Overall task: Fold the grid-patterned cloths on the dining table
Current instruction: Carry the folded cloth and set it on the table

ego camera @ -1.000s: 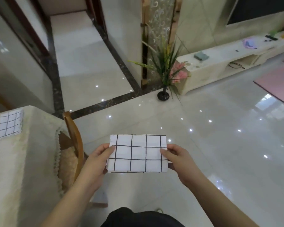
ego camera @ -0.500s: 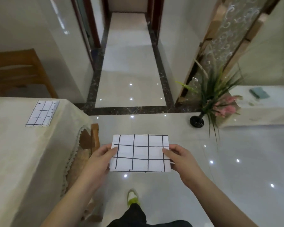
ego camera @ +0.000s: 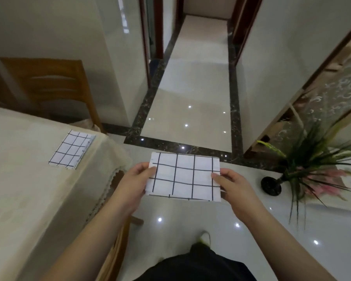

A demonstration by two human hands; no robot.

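A folded white cloth with a black grid [ego camera: 183, 176] is held flat in the air over the floor, right of the dining table. My left hand [ego camera: 133, 184] pinches its left edge, thumb on top. My right hand [ego camera: 234, 187] pinches its right edge the same way. A second folded grid cloth [ego camera: 71, 149] lies on the dining table [ego camera: 28, 189] near its far right corner, apart from both hands.
The table wears a cream cloth with a lace hem. A wooden chair [ego camera: 49, 86] stands behind it and another chair [ego camera: 118, 240] is tucked in at its right side. A black vase with a spiky plant [ego camera: 272, 184] stands on the glossy floor at right.
The view has swung left, bringing the table and its cloth closer to centre. The held cloth stays pinched between both hands, now nearer the table's corner.
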